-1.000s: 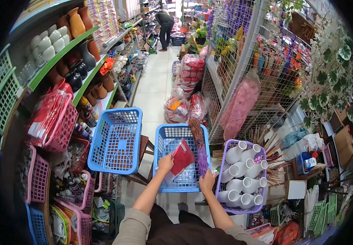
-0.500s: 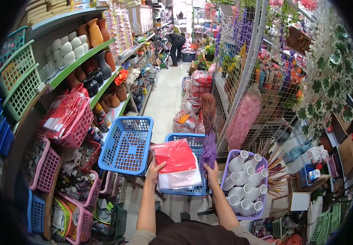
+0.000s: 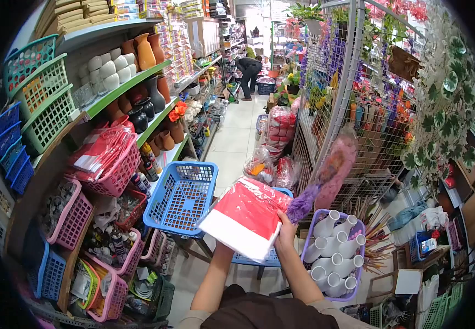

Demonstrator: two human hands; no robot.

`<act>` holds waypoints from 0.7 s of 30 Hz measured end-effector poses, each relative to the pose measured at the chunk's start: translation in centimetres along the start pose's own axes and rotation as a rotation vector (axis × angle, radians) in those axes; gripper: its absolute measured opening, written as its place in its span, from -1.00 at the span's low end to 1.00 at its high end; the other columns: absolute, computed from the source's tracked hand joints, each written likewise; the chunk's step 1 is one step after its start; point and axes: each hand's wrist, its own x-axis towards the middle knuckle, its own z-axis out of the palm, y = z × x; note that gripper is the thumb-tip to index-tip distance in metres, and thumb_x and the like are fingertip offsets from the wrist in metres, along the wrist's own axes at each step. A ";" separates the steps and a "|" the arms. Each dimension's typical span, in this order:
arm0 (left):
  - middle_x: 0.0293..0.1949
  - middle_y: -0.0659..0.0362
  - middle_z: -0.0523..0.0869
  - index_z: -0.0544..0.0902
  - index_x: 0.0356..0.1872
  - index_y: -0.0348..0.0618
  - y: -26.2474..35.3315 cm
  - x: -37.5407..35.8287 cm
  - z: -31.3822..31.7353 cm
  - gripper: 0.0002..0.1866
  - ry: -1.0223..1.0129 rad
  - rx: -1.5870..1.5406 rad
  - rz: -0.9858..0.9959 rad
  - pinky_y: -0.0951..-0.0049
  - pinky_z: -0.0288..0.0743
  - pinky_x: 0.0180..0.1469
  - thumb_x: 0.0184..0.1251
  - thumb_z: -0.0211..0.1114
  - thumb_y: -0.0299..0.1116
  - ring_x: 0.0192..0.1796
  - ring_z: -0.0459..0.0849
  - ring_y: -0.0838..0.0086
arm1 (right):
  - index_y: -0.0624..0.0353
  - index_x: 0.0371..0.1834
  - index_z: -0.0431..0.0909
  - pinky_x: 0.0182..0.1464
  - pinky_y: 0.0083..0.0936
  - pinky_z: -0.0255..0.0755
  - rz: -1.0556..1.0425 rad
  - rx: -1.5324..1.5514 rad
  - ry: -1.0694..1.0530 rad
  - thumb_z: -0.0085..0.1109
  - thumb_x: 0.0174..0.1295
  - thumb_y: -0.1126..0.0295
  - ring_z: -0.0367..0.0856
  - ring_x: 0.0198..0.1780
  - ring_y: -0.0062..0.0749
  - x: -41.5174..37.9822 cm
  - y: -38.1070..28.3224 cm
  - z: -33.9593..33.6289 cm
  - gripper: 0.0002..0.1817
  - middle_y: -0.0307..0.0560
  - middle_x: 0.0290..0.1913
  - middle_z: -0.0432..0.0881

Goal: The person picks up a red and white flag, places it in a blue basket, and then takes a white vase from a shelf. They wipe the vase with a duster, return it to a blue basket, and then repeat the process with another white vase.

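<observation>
A flat plastic-wrapped packet of red and white cloth (image 3: 240,219) is held in front of me, above a blue basket (image 3: 284,192) that it largely covers. My left hand (image 3: 224,250) supports the packet from beneath, its fingers hidden. At the packet's right edge, my right hand (image 3: 285,233) is closed, gripping that edge together with the lower end of a purple and brown feather duster (image 3: 304,202). The duster slants up to the right, its brown upper part blurred. Just left of the packet stands another blue basket (image 3: 181,197) with no contents visible.
A purple basket (image 3: 306,249) of white vases is at my right, beside a wire grid (image 3: 333,88) hung with artificial flowers. Shelves on the left hold vases and a pink basket (image 3: 117,172) of similar packets. A person (image 3: 248,74) bends over farther down the aisle.
The packet has risen toward me and tilted, and my left hand has gone underneath it. My right hand has reached the packet's edge. The duster has swung from upright to leaning right.
</observation>
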 end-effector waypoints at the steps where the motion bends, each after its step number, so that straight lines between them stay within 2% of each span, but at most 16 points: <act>1: 0.19 0.01 0.43 0.34 0.21 -0.22 -0.3 -0.6 -0.6 -0.31 0.001 0.005 0.002 0.14 0.31 0.23 0.31 -0.11 0.18 0.22 0.40 0.20 | 0.24 -0.21 0.45 -0.47 -0.55 0.52 0.000 0.002 -0.001 0.19 0.03 0.61 0.59 -0.52 -0.44 -0.1 0.1 -0.1 -0.77 -0.15 -0.43 0.59; 3: 0.19 0.01 0.43 0.33 0.21 -0.22 -0.7 -1.4 -1.2 -0.31 0.004 0.012 0.004 0.14 0.30 0.23 0.31 -0.11 0.18 0.22 0.40 0.20 | 0.15 -0.30 0.41 -0.74 -0.65 0.28 0.005 -0.163 0.023 0.21 0.02 0.60 0.40 -0.73 -0.58 -0.6 0.3 -0.8 -0.79 -0.28 -0.60 0.48; 4: 0.19 0.01 0.43 0.33 0.21 -0.22 -0.9 -1.1 -1.3 -0.31 0.008 0.014 0.003 0.14 0.30 0.23 0.31 -0.11 0.19 0.22 0.40 0.20 | 0.15 -0.30 0.41 -0.74 -0.65 0.28 0.005 -0.165 0.026 0.21 0.02 0.60 0.40 -0.73 -0.58 -0.7 0.2 -1.3 -0.79 -0.28 -0.60 0.48; 7: 0.19 0.01 0.43 0.33 0.22 -0.22 -1.1 -1.1 -1.9 -0.31 0.012 0.017 -0.007 0.14 0.30 0.23 0.30 -0.11 0.19 0.23 0.40 0.20 | 0.10 -0.09 0.34 -0.74 -0.69 0.15 0.014 -0.520 -0.118 0.25 0.05 0.52 0.38 -0.67 -0.64 -0.7 -0.9 -2.7 -0.63 -0.31 -0.47 0.48; 8: 0.19 0.01 0.43 0.33 0.22 -0.22 -1.0 -0.7 -1.8 -0.30 0.016 0.019 -0.013 0.14 0.30 0.23 0.30 -0.11 0.19 0.23 0.40 0.20 | 0.15 -0.08 0.38 -0.65 -0.60 0.25 -0.275 -0.618 -0.206 0.24 0.03 0.47 0.44 -0.64 -0.51 -0.3 -1.0 -3.8 -0.63 -0.17 -0.51 0.52; 9: 0.19 0.01 0.43 0.33 0.22 -0.22 -0.6 -0.5 -1.9 -0.30 0.019 0.022 -0.017 0.14 0.30 0.23 0.30 -0.11 0.19 0.23 0.40 0.20 | 0.15 -0.08 0.38 -0.65 -0.60 0.25 -0.275 -0.619 -0.201 0.24 0.03 0.47 0.44 -0.64 -0.51 0.4 -1.3 -5.6 -0.63 -0.17 -0.51 0.52; 11: 0.19 0.01 0.43 0.33 0.22 -0.22 0.3 -0.2 -2.2 -0.30 0.025 0.025 -0.021 0.14 0.30 0.23 0.30 -0.11 0.19 0.23 0.40 0.20 | 0.22 -0.09 0.44 -0.50 -0.51 0.33 -0.797 -1.151 -0.484 0.19 -0.03 0.48 0.50 -0.56 -0.28 1.6 -2.0 -8.7 -0.64 0.01 -0.45 0.56; 12: 0.19 0.01 0.43 0.33 0.22 -0.22 0.5 0.1 -2.1 -0.30 0.027 0.027 -0.022 0.14 0.30 0.23 0.30 -0.11 0.19 0.23 0.40 0.20 | 0.17 -0.12 0.50 -0.42 -0.36 0.37 -0.841 -1.201 -0.563 0.20 -0.17 0.49 0.50 -0.49 -0.09 0.2 -3.4 -8.3 -0.58 0.05 -0.41 0.51; 13: 0.19 0.01 0.43 0.33 0.22 -0.22 0.7 -0.1 -2.4 -0.30 0.031 0.029 -0.025 0.14 0.30 0.23 0.30 -0.11 0.19 0.23 0.40 0.19 | 0.17 -0.12 0.50 -0.42 -0.36 0.37 -0.838 -1.203 -0.559 0.20 -0.17 0.49 0.50 -0.49 -0.09 -0.5 -4.4 -8.6 -0.58 0.05 -0.41 0.51; 15: 0.20 0.01 0.43 0.32 0.22 -0.22 1.1 -0.4 -2.6 -0.30 0.036 0.033 -0.032 0.14 0.30 0.23 0.30 -0.11 0.19 0.23 0.40 0.19 | 0.08 -0.08 0.51 -0.40 -0.30 0.39 -0.936 -1.725 -0.834 0.20 -0.24 0.48 0.50 -0.46 -0.08 -1.5 -5.9 -9.8 -0.51 -0.04 -0.42 0.47; 16: 0.20 0.01 0.43 0.32 0.22 -0.21 1.1 0.0 -2.6 -0.30 0.039 0.035 -0.035 0.14 0.30 0.23 0.30 -0.11 0.19 0.23 0.40 0.19 | -0.01 -0.07 0.52 -0.39 -0.21 0.40 -1.005 -1.807 -0.890 0.22 -0.29 0.44 0.49 -0.47 -0.08 -2.0 -6.5 -9.8 -0.47 -0.07 -0.47 0.41; 17: 0.20 0.01 0.43 0.32 0.22 -0.21 1.5 0.9 -1.9 -0.30 0.041 0.037 -0.037 0.14 0.30 0.23 0.30 -0.11 0.20 0.23 0.40 0.19 | -0.01 -0.07 0.52 -0.39 -0.21 0.40 -1.003 -1.809 -0.887 0.22 -0.29 0.44 0.49 -0.47 -0.08 -1.9 -6.3 -10.3 -0.47 -0.07 -0.47 0.41; 19: 0.20 0.01 0.42 0.32 0.22 -0.21 1.1 0.1 -2.5 -0.30 0.044 0.043 -0.035 0.14 0.30 0.23 0.30 -0.11 0.20 0.23 0.40 0.19 | -0.01 -0.08 0.52 -0.38 -0.24 0.42 -0.833 -1.773 -0.672 0.19 -0.26 0.46 0.52 -0.42 -0.05 -1.3 -5.0 -12.1 -0.49 -0.04 -0.42 0.45; 20: 0.20 0.01 0.42 0.32 0.22 -0.21 1.3 0.5 -2.2 -0.30 0.045 0.047 -0.032 0.14 0.30 0.23 0.30 -0.11 0.20 0.23 0.40 0.19 | 0.05 -0.09 0.50 -0.35 -0.18 0.41 -0.771 -1.575 -0.577 0.15 -0.21 0.48 0.54 -0.37 0.05 -0.9 -4.7 -12.4 -0.54 0.07 -0.42 0.52; 21: 0.20 0.01 0.42 0.32 0.22 -0.21 1.3 0.6 -2.0 -0.29 0.048 0.051 -0.028 0.14 0.30 0.23 0.30 -0.11 0.20 0.23 0.40 0.19 | 0.05 -0.09 0.50 -0.35 -0.18 0.41 -0.771 -1.573 -0.580 0.15 -0.21 0.48 0.54 -0.37 0.05 -0.5 -4.7 -12.7 -0.54 0.07 -0.42 0.52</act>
